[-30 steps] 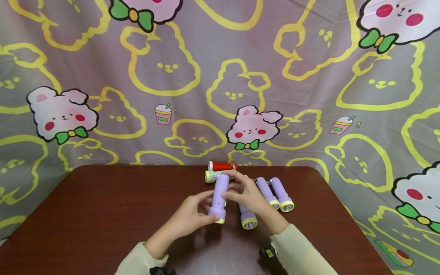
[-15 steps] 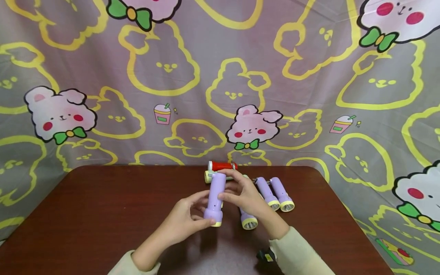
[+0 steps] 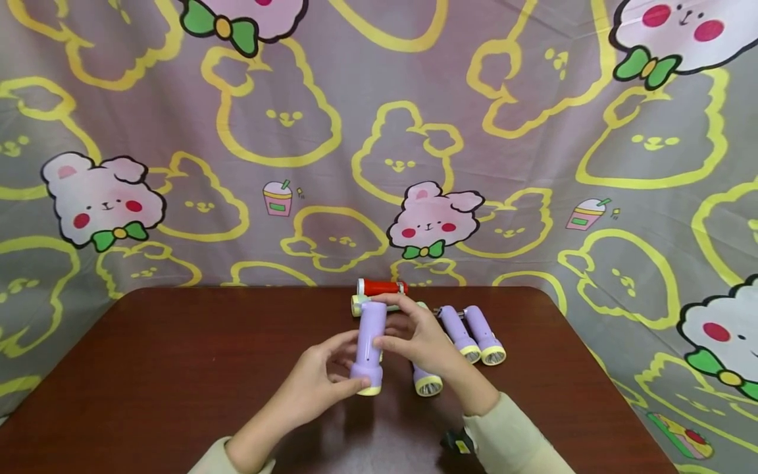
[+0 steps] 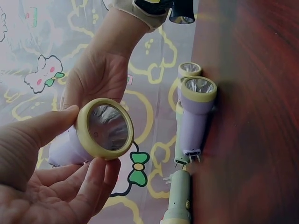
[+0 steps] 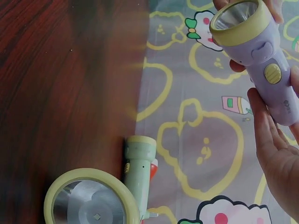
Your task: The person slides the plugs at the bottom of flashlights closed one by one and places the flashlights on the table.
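In the head view a purple flashlight point(image 3: 371, 332) is held above the table, its pale yellow head end down. My left hand point(image 3: 310, 385) grips it near the head, thumb on the yellow rim point(image 4: 84, 128). From the other side, my right hand point(image 3: 429, 339) holds the upper body between thumb and fingers. The right wrist view shows a ribbed yellow switch point(image 5: 273, 73) on its body and the lens facing outward. Just below my right hand lies another purple flashlight point(image 3: 426, 378), partly covered by that hand.
Two more purple flashlights point(image 3: 457, 332) point(image 3: 484, 334) lie side by side on the right. Behind my right hand is a green flashlight point(image 3: 358, 305), with a red flashlight point(image 3: 381, 287) at the back edge. The brown table point(image 3: 195, 368) meets a patterned curtain point(image 3: 331, 164).
Both hands have shifted slightly left with the purple flashlight, and it stands more upright in the head view. The flashlights on the table stay where they were.
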`<state>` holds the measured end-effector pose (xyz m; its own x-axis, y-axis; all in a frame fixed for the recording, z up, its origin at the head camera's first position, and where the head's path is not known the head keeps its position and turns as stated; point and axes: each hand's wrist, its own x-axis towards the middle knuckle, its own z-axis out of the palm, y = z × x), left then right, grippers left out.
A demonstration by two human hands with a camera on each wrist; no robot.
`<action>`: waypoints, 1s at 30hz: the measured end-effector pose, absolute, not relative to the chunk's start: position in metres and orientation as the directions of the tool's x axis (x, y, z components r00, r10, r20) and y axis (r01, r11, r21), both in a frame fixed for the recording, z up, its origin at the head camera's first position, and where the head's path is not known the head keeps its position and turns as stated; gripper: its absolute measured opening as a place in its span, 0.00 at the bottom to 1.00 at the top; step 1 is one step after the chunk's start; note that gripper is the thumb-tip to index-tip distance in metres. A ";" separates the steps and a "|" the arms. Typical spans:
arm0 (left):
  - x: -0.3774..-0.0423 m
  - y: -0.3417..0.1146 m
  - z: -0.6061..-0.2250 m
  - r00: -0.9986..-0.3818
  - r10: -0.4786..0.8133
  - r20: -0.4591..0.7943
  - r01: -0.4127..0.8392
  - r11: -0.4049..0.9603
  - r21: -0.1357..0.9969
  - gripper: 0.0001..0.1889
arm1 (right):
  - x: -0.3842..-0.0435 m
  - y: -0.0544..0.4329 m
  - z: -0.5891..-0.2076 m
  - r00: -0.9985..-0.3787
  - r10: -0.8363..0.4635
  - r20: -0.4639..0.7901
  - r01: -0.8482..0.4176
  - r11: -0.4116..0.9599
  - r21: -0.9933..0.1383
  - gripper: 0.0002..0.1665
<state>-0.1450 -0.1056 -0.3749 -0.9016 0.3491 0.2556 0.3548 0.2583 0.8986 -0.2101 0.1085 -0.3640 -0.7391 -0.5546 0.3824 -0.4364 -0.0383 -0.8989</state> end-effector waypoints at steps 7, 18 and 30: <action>-0.144 -0.108 -0.376 -0.905 0.329 0.271 0.360 0.247 0.900 0.26 | -0.209 0.107 -0.365 -0.724 -0.566 0.395 -0.444 -0.056 -0.894 0.35; -0.145 -0.107 -0.378 -0.912 0.283 0.297 0.372 0.264 0.890 0.23 | -0.209 0.100 -0.364 -0.690 -0.577 0.438 -0.496 -0.065 -0.866 0.35; -0.141 -0.107 -0.376 -0.934 0.251 0.256 0.326 0.295 0.898 0.25 | -0.207 0.098 -0.365 -0.661 -0.614 0.432 -0.507 -0.060 -0.860 0.36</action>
